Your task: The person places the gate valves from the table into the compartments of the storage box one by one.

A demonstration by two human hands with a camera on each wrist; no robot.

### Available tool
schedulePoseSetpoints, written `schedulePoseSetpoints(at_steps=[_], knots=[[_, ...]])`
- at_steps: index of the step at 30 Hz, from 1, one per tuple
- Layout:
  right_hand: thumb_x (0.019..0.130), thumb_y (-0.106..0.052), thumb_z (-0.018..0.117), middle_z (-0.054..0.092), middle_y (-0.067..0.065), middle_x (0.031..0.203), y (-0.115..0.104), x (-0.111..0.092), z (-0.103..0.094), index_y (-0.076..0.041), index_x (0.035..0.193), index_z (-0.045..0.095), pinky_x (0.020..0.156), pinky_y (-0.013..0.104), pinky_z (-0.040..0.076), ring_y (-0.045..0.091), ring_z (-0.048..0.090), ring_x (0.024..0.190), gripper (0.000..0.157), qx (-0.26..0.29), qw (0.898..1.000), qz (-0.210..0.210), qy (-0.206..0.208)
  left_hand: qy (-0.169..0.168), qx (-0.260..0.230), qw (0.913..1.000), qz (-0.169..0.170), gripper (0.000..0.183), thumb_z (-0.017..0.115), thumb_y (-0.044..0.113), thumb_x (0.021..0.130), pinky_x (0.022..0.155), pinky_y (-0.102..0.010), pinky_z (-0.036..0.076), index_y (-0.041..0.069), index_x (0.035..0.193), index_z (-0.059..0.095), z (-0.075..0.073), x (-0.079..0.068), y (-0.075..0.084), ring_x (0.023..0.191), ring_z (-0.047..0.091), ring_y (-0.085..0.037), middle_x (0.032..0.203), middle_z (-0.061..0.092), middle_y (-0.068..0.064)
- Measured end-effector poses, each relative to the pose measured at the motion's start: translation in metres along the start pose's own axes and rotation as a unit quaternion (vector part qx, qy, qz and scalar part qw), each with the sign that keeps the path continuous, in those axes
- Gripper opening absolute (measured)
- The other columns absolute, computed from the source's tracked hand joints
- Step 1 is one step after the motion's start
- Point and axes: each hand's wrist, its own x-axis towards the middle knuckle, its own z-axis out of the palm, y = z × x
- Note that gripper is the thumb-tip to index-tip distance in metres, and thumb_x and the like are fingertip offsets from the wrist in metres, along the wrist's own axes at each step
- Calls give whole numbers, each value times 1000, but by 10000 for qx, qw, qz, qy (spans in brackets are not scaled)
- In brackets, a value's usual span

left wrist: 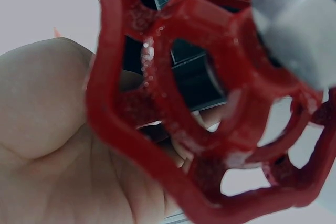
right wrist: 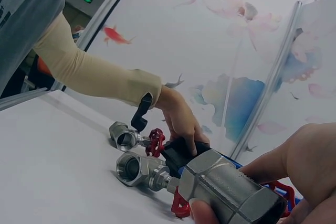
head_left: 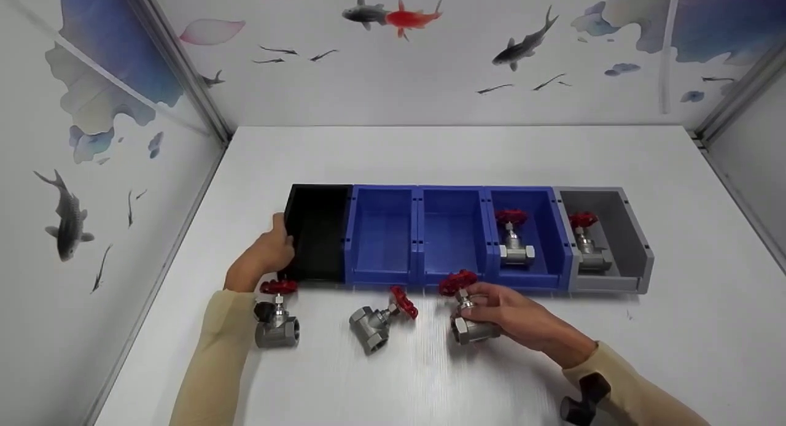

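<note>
Head view: right hand (head_left: 514, 313), lower centre-right, pinches a valve (head_left: 465, 332) below its red handwheel (head_left: 457, 283) — presumably the firmer hold; left hand (head_left: 265, 254), centre-left, grips the black bin (head_left: 318, 236) — apparently to steady it.

Both arms (head_left: 212, 358) extended forward (sleeved in beige), left grip (head_left: 261, 254) clasping, right grip (head_left: 519, 315) pinching

A silver metal valve (head_left: 466, 330) with a lobed red handwheel (head_left: 457, 283) was held in the right hand (head_left: 519, 315), in front of the row of bins (head_left: 457, 282). Its wheel was uppermost, the stem leaned slightly, and a hexagonal-ended body sat below. A black, rectangular, open-topped bin (head_left: 316, 242) stood upright on the desk (head_left: 424, 389) at the row's left end, its left wall gripped by the left hand (head_left: 267, 251).
</note>
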Motion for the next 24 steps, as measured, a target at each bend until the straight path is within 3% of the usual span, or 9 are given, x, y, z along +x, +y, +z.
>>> schedulePoseSetpoints(at_steps=[6, 12, 18, 24], knots=[[96, -11, 64, 62, 11, 112, -2, 1, 0, 9, 135, 30, 73, 27, 54, 15, 67, 88, 56, -27, 10000, -77, 17, 9, 79, 10000, 28, 55, 28, 11, 104, 92, -52, 43, -3, 149, 1, 0, 1, -1, 112, 57, -44, 127, 49, -45], [96, -12, 64, 64, 12, 113, -3, 1, 0, 13, 137, 28, 72, 28, 55, 17, 69, 88, 60, -17, 9998, -178, -17, 23, 40, 10000, -24, 56, 28, 12, 105, 88, -49, 43, -3, 151, 0, 1, 3, -2, 100, 58, -38, 126, 51, -43], [95, -10, 65, 64, 11, 111, -5, 2, 0, 12, 136, 31, 71, 28, 55, 17, 70, 86, 57, -63, 9996, -257, 98, -24, 1, 10000, 35, 56, 27, 11, 105, 83, -48, 44, -4, 150, -1, 1, 2, -3, 87, 59, -35, 111, 58, -39], [95, -12, 65, 66, 10, 112, -8, 2, 0, 12, 136, 30, 71, 27, 54, 16, 69, 86, 59, -119, 9995, -263, 113, 27, 33, 10000, 48, 54, 27, 11, 105, 86, -50, 44, -4, 149, 2, 0, 1, -1, 99, 59, -40, 122, 52, -44]])
